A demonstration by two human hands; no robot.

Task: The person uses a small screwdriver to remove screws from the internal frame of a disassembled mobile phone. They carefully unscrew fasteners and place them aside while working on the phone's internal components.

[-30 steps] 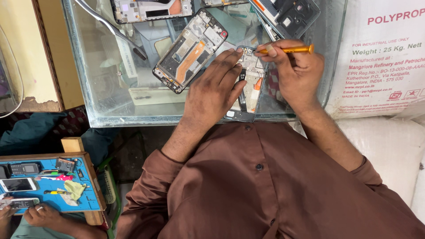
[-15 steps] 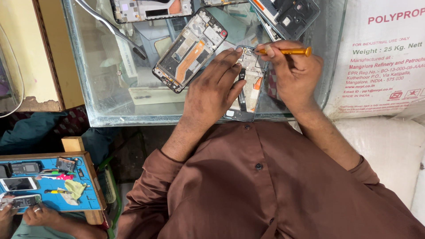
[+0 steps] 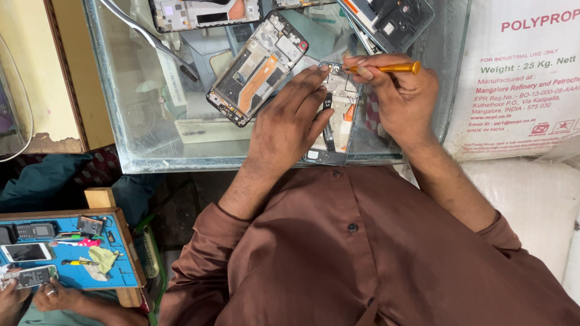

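Observation:
An opened phone (image 3: 338, 121) with its back off lies on the glass counter (image 3: 151, 139). My left hand (image 3: 287, 121) rests flat on its left side and holds it down. My right hand (image 3: 399, 96) grips an orange-handled screwdriver (image 3: 386, 68), whose tip is at the phone's upper end. A second opened phone frame (image 3: 257, 66) lies just left of my left hand.
More opened phones (image 3: 205, 12) and a dark one (image 3: 393, 18) lie at the counter's far side, with a grey cable (image 3: 151, 42). A white printed sack (image 3: 519, 78) stands at the right. At lower left another person's hands (image 3: 54, 299) work at a blue mat (image 3: 66, 253) with small phones.
The screwdriver's handle has shifted slightly in my right hand at the phone's top. My left hand stays on the phone.

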